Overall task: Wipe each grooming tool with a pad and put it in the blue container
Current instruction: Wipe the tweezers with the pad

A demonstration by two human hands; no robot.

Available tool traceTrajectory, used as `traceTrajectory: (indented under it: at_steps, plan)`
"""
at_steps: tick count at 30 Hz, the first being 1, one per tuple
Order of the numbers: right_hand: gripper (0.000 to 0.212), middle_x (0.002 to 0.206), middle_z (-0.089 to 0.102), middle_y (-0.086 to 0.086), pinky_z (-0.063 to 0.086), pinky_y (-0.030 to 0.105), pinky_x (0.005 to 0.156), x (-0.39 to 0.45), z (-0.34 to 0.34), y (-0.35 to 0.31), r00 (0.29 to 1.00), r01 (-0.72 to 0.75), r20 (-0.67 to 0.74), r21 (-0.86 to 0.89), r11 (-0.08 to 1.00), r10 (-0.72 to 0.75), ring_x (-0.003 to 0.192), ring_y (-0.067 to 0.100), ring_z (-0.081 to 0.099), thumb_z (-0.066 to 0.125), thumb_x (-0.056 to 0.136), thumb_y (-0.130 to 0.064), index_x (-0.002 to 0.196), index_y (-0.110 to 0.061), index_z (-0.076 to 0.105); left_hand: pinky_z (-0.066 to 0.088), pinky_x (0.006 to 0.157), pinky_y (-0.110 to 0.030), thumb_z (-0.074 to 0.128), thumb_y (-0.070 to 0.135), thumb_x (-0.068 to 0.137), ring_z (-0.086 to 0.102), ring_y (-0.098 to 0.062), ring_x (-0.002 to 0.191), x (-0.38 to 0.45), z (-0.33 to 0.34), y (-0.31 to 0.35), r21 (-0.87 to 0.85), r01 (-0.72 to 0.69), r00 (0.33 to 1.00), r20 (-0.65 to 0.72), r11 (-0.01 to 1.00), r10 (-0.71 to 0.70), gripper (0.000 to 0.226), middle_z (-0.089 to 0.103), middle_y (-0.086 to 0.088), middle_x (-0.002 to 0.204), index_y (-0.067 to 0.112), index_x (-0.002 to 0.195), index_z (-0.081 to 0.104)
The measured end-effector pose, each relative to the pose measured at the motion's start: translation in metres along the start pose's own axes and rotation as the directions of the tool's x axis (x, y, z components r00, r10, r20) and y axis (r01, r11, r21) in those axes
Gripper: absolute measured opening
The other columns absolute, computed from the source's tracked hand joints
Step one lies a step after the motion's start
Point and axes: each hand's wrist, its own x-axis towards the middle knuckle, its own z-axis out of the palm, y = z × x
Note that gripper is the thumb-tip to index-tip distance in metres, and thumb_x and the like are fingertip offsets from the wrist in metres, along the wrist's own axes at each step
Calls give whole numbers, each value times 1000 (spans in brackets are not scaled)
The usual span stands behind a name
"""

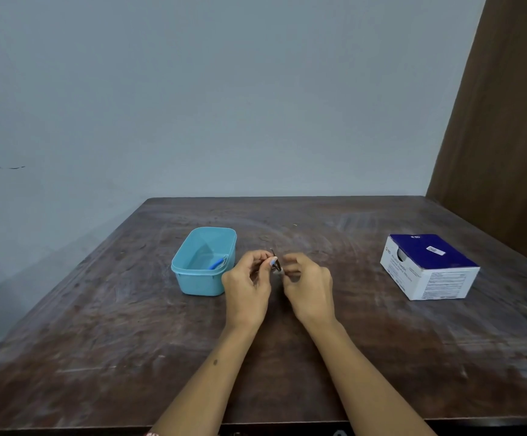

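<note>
over the table point(287, 357), tool point(273, 257) between left hand point(248, 286) fingertips

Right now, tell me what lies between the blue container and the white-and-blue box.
In the head view, both hands, left hand and right hand, holding a small tool, between blue container and box.

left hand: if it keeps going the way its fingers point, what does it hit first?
Probably the small metal grooming tool the left hand pinches, then the right hand close beside it. The light-blue plastic container sits off that line; depth unclear.
</note>
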Motion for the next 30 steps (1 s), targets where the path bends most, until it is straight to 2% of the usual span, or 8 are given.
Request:
traceTrajectory:
  at_steps: [2,6,11,15,19,22,25,30]
  plan:
    - [40,93,72,-3,54,33,85,0,-1,0,1000,-9,0,-6,1000,9,88,11,67,69,80,-5,117,-15,60,54,69,-18,65,9,84,67,-9,76,0,1,0,-8,7,1000,-2,1000,-7,6,70,2,80,13,88,67]
    - [46,93,73,-2,52,27,83,-1,-3,-6,997,70,-35,42,997,-69,87,11,67,72,79,-9,121,-17,55,54,71,-17,64,10,85,67,-8,79,0,0,0,-5,9,1000,8,1000,-9,7,70,2,82,13,90,67]
    - [50,88,72,-2,54,33,82,-1,-3,-1,1000,-2,14,22,1000,2,83,11,67,69,78,-1,122,-17,50,51,69,-12,65,10,84,66,-7,78,0,0,1,-31,25,1000,2,999,-25,6,70,1,82,15,88,67]
    - [48,87,72,-2,52,23,78,-2,-4,-4,997,76,-32,62,995,-74,82,10,67,71,78,-4,119,-18,51,53,71,-14,65,11,85,66,-6,80,0,-1,2,-44,33,999,2,998,-33,8,70,4,83,16,89,67]
    - [45,88,73,-2,54,30,78,-2,-4,-5,993,92,-87,103,990,-83,82,13,68,71,78,-5,116,-17,52,51,72,-11,69,11,81,66,0,82,0,1,3,-62,76,997,35,995,-74,10,69,10,83,14,91,69]
    - [44,87,73,-4,52,28,80,-3,-5,-6,988,126,-108,108,986,-115,84,12,67,72,77,-5,114,-17,52,51,71,-13,68,10,81,67,-5,82,0,2,2,-36,79,995,71,996,-76,11,70,7,83,15,91,70]
    - [42,84,73,-3,52,25,77,-2,-3,-5,991,123,-72,114,986,-115,80,10,67,72,77,-7,113,-17,52,51,69,-10,67,10,83,67,-6,82,0,0,3,-10,71,996,55,997,-70,10,70,6,83,14,92,71]
    - [40,82,70,-4,54,27,77,0,0,2,999,34,29,89,995,-37,79,10,66,68,79,-2,112,-17,51,47,68,-5,66,10,83,64,4,82,0,0,4,-7,54,998,25,999,-53,11,68,9,83,11,93,70]
